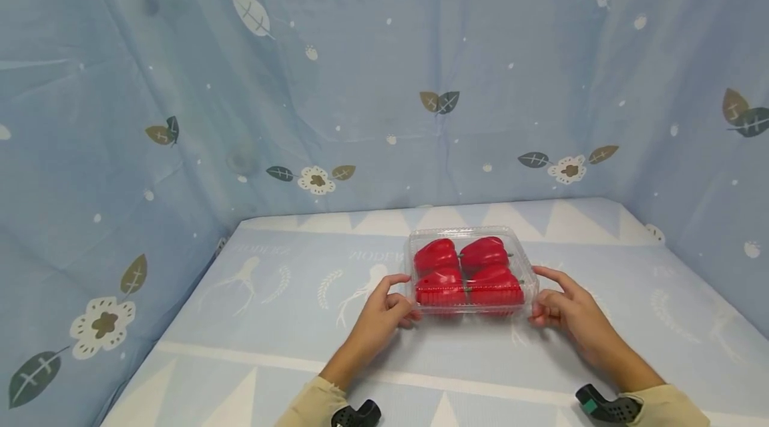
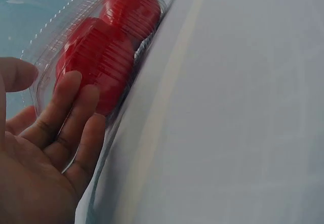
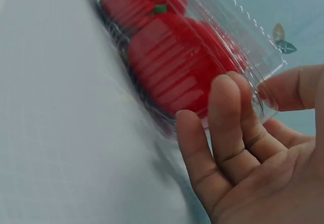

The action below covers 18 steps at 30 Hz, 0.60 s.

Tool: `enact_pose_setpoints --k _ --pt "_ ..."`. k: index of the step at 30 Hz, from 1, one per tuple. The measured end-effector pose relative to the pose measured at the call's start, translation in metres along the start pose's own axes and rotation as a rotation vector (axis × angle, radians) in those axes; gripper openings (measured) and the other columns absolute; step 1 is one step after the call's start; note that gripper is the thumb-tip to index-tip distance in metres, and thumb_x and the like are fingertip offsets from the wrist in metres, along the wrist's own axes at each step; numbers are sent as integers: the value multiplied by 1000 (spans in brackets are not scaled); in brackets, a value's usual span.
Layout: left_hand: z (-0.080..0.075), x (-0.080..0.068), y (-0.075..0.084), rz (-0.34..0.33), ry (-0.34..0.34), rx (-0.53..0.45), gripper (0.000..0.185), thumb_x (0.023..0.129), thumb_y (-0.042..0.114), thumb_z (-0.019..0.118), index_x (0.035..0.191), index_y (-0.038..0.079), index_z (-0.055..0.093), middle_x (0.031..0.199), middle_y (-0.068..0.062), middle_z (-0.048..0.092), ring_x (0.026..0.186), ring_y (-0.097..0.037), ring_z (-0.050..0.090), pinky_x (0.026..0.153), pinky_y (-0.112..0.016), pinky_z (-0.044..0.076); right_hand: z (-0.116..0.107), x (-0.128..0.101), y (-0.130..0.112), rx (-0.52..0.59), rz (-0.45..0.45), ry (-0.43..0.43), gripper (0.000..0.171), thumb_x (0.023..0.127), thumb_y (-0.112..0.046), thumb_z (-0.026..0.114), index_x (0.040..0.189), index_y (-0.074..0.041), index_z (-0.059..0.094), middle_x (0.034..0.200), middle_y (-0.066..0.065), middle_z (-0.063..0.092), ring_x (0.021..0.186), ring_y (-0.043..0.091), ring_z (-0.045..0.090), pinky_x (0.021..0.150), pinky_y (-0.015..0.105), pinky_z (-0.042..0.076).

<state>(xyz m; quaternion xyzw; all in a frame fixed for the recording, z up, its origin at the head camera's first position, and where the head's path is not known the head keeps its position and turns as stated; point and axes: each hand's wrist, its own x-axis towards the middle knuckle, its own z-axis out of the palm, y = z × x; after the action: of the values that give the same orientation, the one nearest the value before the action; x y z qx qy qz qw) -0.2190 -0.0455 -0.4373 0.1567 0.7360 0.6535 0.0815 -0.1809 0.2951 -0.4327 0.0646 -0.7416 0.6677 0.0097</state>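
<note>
A clear plastic clamshell box [image 1: 473,309] with several red bell peppers [image 1: 440,285] inside is held between the two hands, its lid closed. My left hand [image 1: 380,312] grips its left end, fingers bent around the corner and side; the left wrist view shows those fingertips [image 2: 71,80] against the plastic. At the opposite end my right hand [image 1: 567,310] grips the box in the same manner, with its fingertips [image 3: 223,90] on the side wall in the right wrist view. Green stems [image 3: 160,8] show on some peppers. I cannot tell whether the box's base touches the table.
A table with a pale blue and white patterned cover [image 1: 252,327] spreads under the hands. Blue curtains [image 1: 360,67] with leaf and flower prints enclose its back and sides. Dark wrist bands [image 1: 607,407] sit at both sleeve cuffs.
</note>
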Motion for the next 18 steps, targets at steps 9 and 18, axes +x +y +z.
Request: enact_pose_setpoints --k 9,18 --pt "6 2 2 -60 0 -96 42 95 11 52 135 10 39 87 -14 70 84 -25 69 76 -41 56 8 0 -3 53 116 111 53 93 -5 49 143 -4 29 76 9 60 69 20 63 67 31 56" --pt "8 1 3 -57 11 -114 41 95 9 50 134 10 37 84 -16 69 79 -26 68 76 -40 55 13 -2 -4 -43 40 163 43 94 -2 46 135 3 34 76 16 62 66 18 60 63 28 54"
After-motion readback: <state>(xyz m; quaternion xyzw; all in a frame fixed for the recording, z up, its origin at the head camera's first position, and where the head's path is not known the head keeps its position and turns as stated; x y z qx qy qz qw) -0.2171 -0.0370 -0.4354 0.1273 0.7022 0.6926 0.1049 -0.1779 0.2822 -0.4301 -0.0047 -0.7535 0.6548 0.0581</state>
